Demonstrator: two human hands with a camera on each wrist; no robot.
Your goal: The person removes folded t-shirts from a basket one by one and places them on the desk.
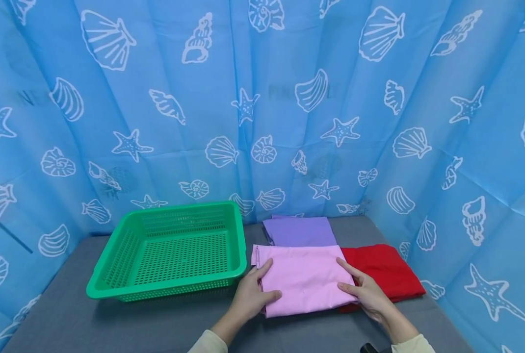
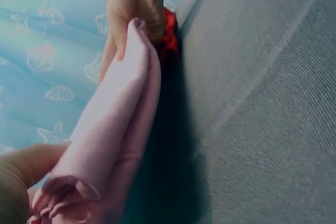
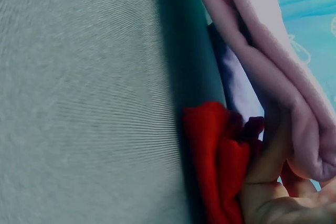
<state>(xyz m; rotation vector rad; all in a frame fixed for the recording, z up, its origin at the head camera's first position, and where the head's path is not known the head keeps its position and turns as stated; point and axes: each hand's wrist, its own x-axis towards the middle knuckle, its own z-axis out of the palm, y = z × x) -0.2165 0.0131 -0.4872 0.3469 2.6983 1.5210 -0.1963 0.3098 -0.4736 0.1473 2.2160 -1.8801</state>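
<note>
A folded pink cloth (image 1: pixel 304 282) is held up between both hands, lifted above the grey tabletop, as its shadow gap in the wrist views shows. My left hand (image 1: pixel 249 295) grips its left edge, thumb on top and the other fingers underneath. At the right edge my right hand (image 1: pixel 368 294) does the same, its fingers passing below the fold in the right wrist view. Behind the pink cloth lies a folded purple cloth (image 1: pixel 300 231), partly covered by it. A folded red cloth (image 1: pixel 383 272) lies to the right, just beyond the right hand.
An open green plastic basket (image 1: pixel 167 286) with a perforated floor stands on the left of the grey-covered table (image 1: pixel 165 323). Blue curtains (image 1: pixel 227 98) with white shell and starfish prints enclose the table at the back and sides.
</note>
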